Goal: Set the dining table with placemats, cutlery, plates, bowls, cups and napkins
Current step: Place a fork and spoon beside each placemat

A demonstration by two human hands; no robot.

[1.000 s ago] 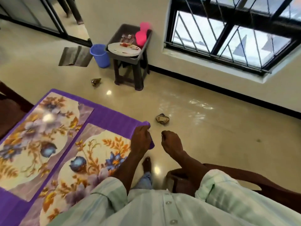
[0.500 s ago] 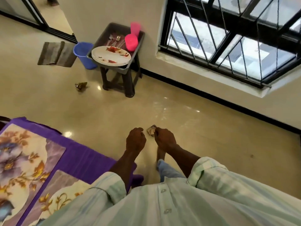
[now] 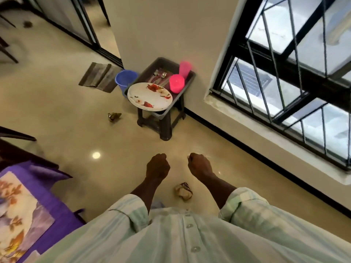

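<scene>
Down at seven o'clock sits the desk (image 3: 62,204) under its purple cloth, a floral placemat (image 3: 20,211) lying flat on it. Up at twelve o'clock, against the wall, a dark stool (image 3: 163,126) carries a grey tray (image 3: 188,80), and there's the tableware: a stack of flowered plates (image 3: 150,96) at the tray's near edge, two pink cups (image 3: 177,83) at its one o'clock side, cutlery (image 3: 161,76) lying behind the plates. A blue bucket (image 3: 125,78) stands just beside the stool at nine o'clock. Centre frame, both fists are up: left hand (image 3: 157,166) with fingers curled tight, holding nothing; right hand (image 3: 200,165) likewise balled and empty. A crumpled wrapper (image 3: 183,191) lies on the floor between the forearms.
</scene>
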